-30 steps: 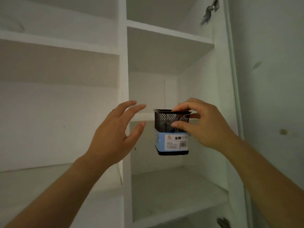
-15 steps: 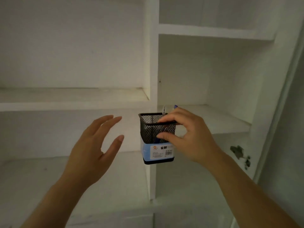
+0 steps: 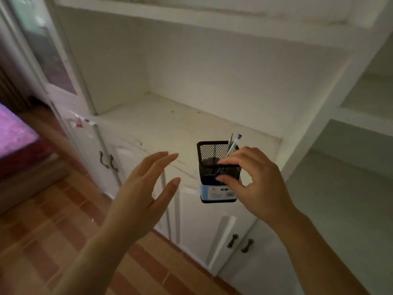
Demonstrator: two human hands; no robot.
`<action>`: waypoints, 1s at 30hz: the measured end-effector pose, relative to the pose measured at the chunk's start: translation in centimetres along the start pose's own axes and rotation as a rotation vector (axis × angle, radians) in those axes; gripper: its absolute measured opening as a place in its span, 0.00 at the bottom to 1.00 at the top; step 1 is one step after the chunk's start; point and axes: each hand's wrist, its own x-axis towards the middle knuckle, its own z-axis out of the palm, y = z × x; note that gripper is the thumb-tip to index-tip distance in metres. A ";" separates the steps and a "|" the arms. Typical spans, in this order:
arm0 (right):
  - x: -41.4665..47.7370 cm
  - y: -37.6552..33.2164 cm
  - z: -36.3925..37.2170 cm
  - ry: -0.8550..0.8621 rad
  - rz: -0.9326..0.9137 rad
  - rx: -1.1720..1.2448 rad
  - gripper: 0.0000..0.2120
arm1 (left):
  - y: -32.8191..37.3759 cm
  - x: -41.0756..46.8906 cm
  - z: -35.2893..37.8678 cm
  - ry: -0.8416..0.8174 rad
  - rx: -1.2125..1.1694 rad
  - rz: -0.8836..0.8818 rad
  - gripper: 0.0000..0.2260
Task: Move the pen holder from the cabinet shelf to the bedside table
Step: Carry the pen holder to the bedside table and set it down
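Above the wooden floor [image 3: 53, 231], in front of the white cabinet [image 3: 191, 71], the black mesh pen holder [image 3: 214, 167] hangs in the air, pinched at its near rim by the right hand [image 3: 257, 184], thumb outside, fingertips inside. Two pens [image 3: 234, 143] lean in its far corner. It looks light and stiff, though top-heavy; tilting could spill them, so cupping the base seems safer. Beside it, the left hand [image 3: 144, 199] hovers spread and empty.
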 end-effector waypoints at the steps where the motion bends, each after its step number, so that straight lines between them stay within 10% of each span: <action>1: -0.1 -0.1 1.2 -0.031 -0.026 0.024 0.11 | -0.4 -1.3 0.1 -0.004 0.031 -0.051 0.25; 18: -1.1 -16.4 17.9 -0.446 -0.422 0.479 0.11 | -5.2 -21.9 -9.1 0.428 0.231 -0.702 0.24; 30: -1.3 -37.9 30.5 -0.564 -0.604 0.682 0.12 | -13.9 -35.1 -23.8 0.599 0.339 -0.847 0.26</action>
